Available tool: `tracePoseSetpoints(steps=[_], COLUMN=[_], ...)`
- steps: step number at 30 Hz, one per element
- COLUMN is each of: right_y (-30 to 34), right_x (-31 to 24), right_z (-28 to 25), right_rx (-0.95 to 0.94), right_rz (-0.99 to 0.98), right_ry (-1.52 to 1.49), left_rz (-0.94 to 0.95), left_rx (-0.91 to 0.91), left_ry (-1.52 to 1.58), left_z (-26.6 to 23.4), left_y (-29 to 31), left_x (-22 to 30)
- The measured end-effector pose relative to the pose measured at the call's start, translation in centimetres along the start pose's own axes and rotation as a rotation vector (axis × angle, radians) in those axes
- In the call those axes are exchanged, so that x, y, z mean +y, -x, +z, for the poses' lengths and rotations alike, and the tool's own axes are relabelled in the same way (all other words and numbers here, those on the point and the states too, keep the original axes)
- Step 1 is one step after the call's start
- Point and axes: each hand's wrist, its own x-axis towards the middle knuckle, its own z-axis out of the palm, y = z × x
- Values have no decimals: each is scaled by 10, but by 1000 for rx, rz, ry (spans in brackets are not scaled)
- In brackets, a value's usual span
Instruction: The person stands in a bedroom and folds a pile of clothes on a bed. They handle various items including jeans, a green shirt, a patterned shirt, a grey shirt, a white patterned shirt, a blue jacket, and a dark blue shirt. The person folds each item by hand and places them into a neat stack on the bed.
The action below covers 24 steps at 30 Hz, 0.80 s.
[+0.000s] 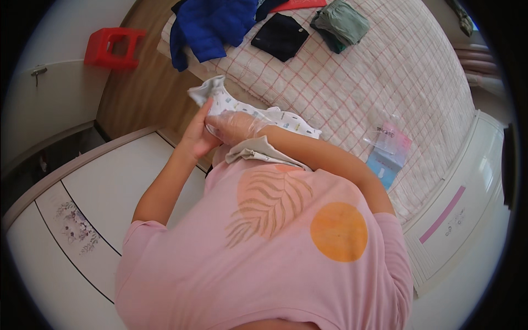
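Note:
My left hand (202, 135) is closed around the near side of a white cloth (278, 116) with small blue and grey prints, thumb up. The cloth looks like a small garment; its greyish end (208, 89) sticks up past my fingers and is slightly blurred. Across my body reaches my right hand (234, 125), its curled fingers meeting the left one. Thin clear plastic (247, 122), like a bag, wraps over the right hand and wrist. Its fingertips are partly hidden by plastic and cloth. An off-white piece of fabric (261, 149) lies under my right forearm, against my shirt.
Ahead is a bed with a checked cover (434, 71). On it lie a blue jacket (212, 27), folded black clothing (280, 37), folded green clothing (342, 25) and a pink-and-blue package (388, 159). A red stool (113, 48) stands far left. White cabinets (118, 179) flank me.

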Motion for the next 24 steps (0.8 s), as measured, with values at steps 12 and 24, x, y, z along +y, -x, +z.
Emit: tracePoseSetpoints(steps=[12, 24], right_y=[97, 123], right_x=[45, -12], right_z=[-27, -59], right_rx=[-5, -84], right_rz=[-78, 187], right_ry=[-146, -687], left_rz=[565, 483], left_rx=[348, -363], left_ry=[-167, -925], left_z=[-45, 45], left_y=[-8, -61], left_x=[-17, -18])
